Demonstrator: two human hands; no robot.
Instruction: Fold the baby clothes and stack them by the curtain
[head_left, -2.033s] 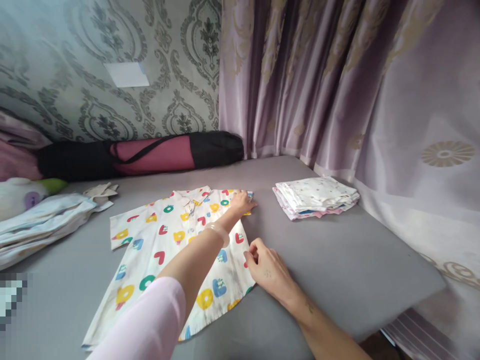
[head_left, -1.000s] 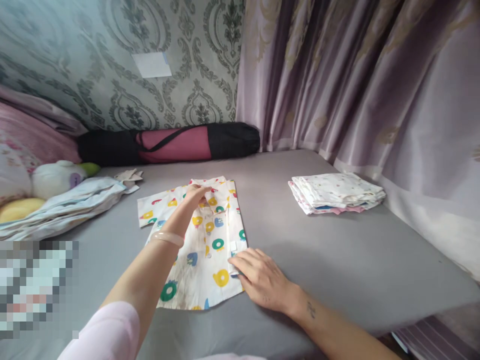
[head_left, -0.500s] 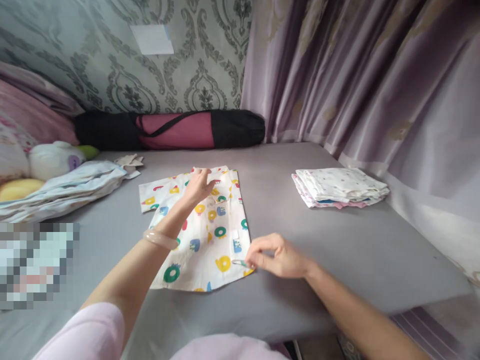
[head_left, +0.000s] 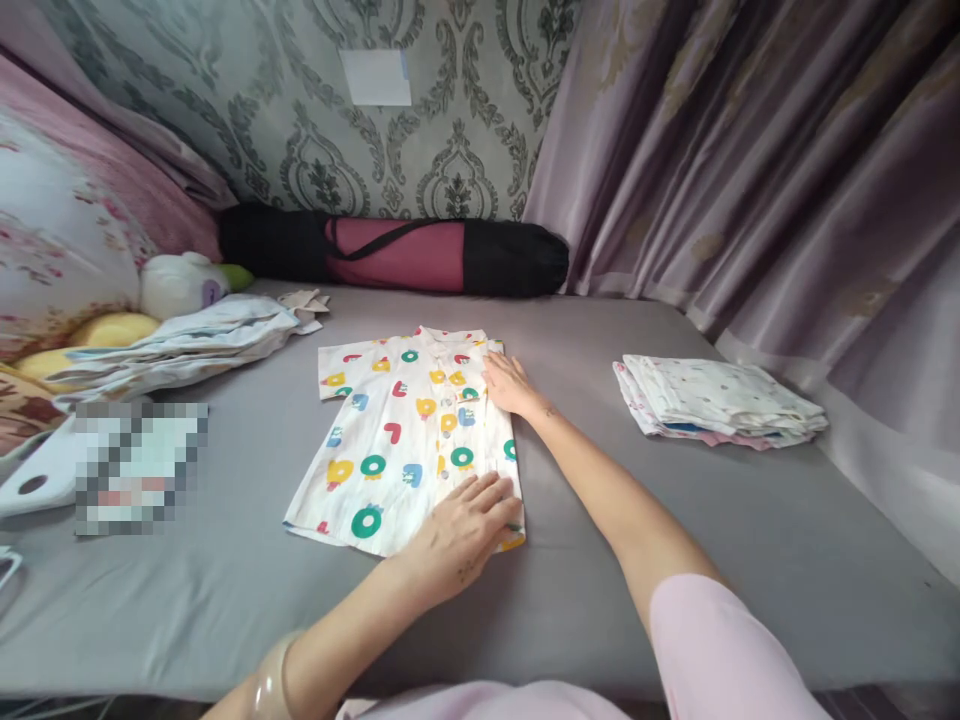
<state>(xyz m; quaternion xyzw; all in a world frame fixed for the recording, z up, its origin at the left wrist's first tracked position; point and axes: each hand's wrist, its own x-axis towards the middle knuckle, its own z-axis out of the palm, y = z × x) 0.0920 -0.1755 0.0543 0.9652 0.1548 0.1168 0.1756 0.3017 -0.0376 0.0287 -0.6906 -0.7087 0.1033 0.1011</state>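
Note:
A small short-sleeved shirt (head_left: 393,405) with a collar, white with colourful letters and shapes, lies front up on the grey sheet. Its left-hand sleeve is spread out; no sleeve sticks out at its right side. My left hand (head_left: 466,532) rests palm down over the shirt's lower right front, fingers extended. At the upper right edge, near the shoulder, my right hand (head_left: 511,383) lies flat with its fingers stretched out, touching the cloth. Neither hand grips anything.
A stack of folded clothes (head_left: 724,395) sits to the right. Loose clothes (head_left: 202,340) and a white plush toy (head_left: 174,284) are at the left. A black and maroon long bag (head_left: 397,255) lies along the wall. Curtains (head_left: 675,150) hang behind.
My left hand has moved from the upper shirt down to its lower right. My right hand has let go of the lower edge and gone up to the shoulder. The view has shifted left.

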